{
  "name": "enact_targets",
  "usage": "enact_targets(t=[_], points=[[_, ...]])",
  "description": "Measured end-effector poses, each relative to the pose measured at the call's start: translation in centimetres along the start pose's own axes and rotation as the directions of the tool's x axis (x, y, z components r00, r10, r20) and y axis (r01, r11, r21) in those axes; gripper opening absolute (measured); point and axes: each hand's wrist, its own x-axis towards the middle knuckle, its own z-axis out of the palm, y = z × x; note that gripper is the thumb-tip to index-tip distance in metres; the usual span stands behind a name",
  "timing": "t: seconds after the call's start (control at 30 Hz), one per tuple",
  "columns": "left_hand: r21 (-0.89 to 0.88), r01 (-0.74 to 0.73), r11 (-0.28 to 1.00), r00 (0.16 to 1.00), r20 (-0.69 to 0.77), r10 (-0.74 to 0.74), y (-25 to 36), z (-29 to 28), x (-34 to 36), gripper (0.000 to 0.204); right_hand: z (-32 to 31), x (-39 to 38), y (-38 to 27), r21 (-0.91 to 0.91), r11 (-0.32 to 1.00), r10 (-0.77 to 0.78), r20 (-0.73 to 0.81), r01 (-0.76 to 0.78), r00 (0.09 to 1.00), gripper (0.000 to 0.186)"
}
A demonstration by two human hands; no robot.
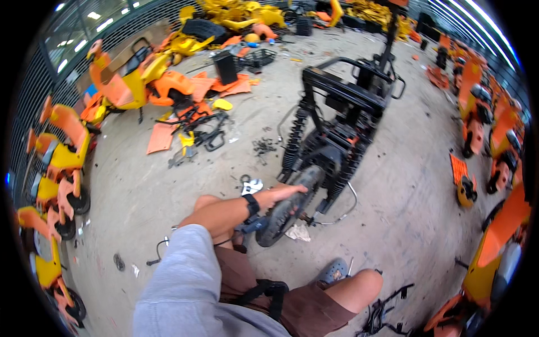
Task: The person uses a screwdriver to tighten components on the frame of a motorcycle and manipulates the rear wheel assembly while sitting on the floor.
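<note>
My left hand (pixel 284 194), with a black band on the wrist, grips the top of a black scooter wheel (pixel 272 226). Its fingers partly disappear round the tyre. The wheel stands tilted between my bent legs, close against the stripped black scooter frame (pixel 347 92). Two black coil shock absorbers (pixel 295 137) flank the rear of that frame. A bent metal rod or cable (pixel 352 203) curves out to the right of the wheel. Under the tyre lies a crumpled pale rag (pixel 298 232). My right hand does not show.
Orange and yellow scooters line the left (pixel 64 140) and right (pixel 494 253) sides. Loose orange panels (pixel 161 138) and black parts (pixel 213 135) litter the floor ahead. A heap of yellow body parts (pixel 236 17) stands far back. A black metal bracket (pixel 382 317) lies near my right knee.
</note>
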Motion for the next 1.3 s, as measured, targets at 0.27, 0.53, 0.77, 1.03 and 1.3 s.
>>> enact_targets(t=[0.27, 0.53, 0.77, 1.03, 1.3], points=[[-0.109, -0.119, 0.987, 0.992, 0.027, 0.122, -1.2, -0.3, -0.7, 0.057, 1.6, -7.5, -17.8, 0.645, 0.736, -0.114, 0.415, -0.204, 0.903, 0.054], [0.162, -0.249, 0.955, 0.959, -0.095, 0.266, -2.2, -1.8, 2.2, 0.067, 9.7, -15.8, -31.2, 0.52, 0.718, -0.423, 0.854, -0.463, 0.303, 0.044], [0.767, -0.232, 0.599, 0.866, -0.118, 0.486, -1.1, -1.4, -0.6, 0.072, 22.8, -21.4, -34.4, 0.322, 0.789, -0.322, 0.942, -0.524, 0.093, 0.028], [0.886, -0.256, 0.387, 0.812, -0.02, 0.584, -1.5, -1.9, -3.3, 0.068, 27.1, -22.2, -32.6, 0.256, 0.752, -0.21, 0.967, -0.608, 0.147, 0.027], [0.927, -0.28, 0.248, 0.794, 0.078, 0.603, -0.7, -2.2, -5.1, 0.054, 27.6, -23.4, -33.8, 0.432, 0.795, -0.397, 0.901, -0.425, 0.173, 0.049]])
